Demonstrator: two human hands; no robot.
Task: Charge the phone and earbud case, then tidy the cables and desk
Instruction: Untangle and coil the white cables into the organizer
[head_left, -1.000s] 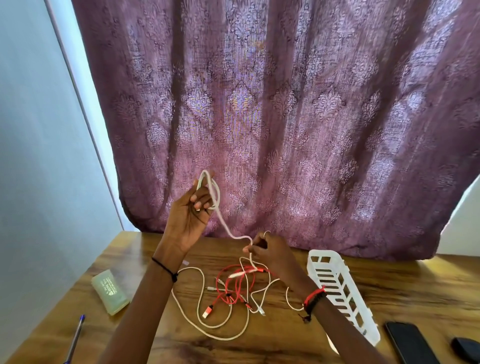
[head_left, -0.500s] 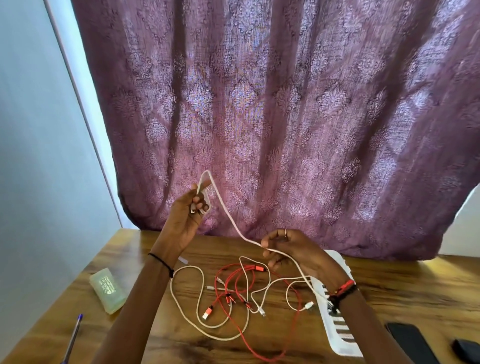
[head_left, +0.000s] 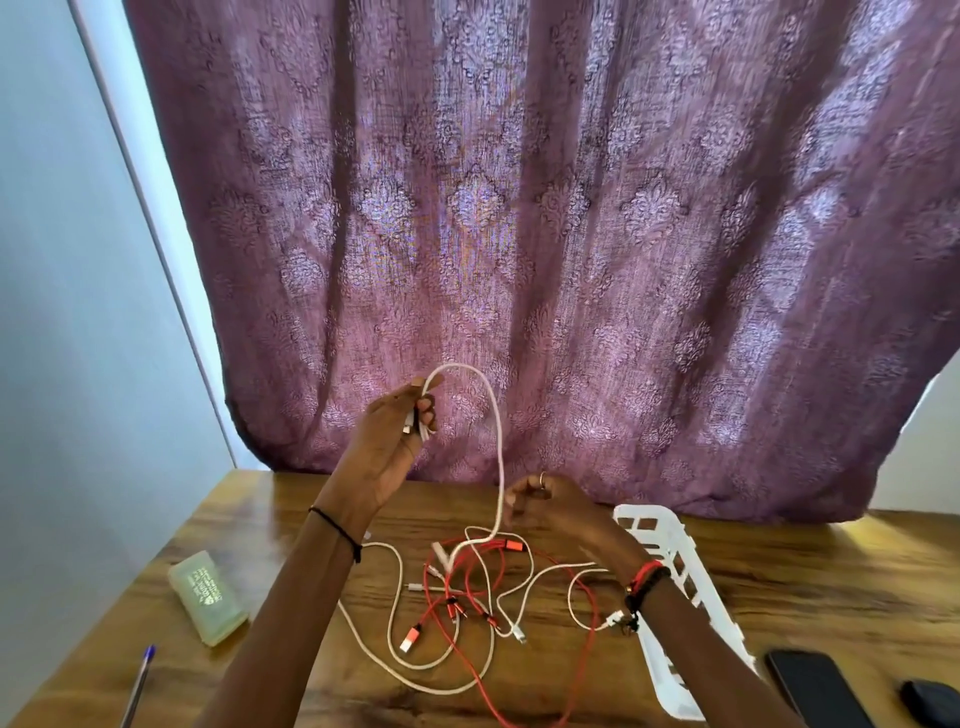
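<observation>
My left hand (head_left: 387, 441) is raised above the wooden desk (head_left: 779, 587) and pinches a folded end of a white cable (head_left: 497, 447) with its plug. The cable arches up, then drops past my right hand (head_left: 545, 506), whose curled fingers sit right beside the strand; whether they hold it is blurred. Below lies a tangle of red cables (head_left: 467, 587) and further white cable loops. A black phone (head_left: 818, 688) and a dark earbud case (head_left: 932, 701) lie at the right front edge.
A white slotted plastic tray (head_left: 675, 566) lies right of the tangle, partly under my right forearm. A pale green case (head_left: 208, 597) and a blue pen (head_left: 137, 686) lie at the left. A purple curtain (head_left: 519, 234) hangs behind the desk.
My right hand moved back left and closer to the tangle, so the white strand now hangs in a tall loop instead of running slantwise. My left hand stayed raised.
</observation>
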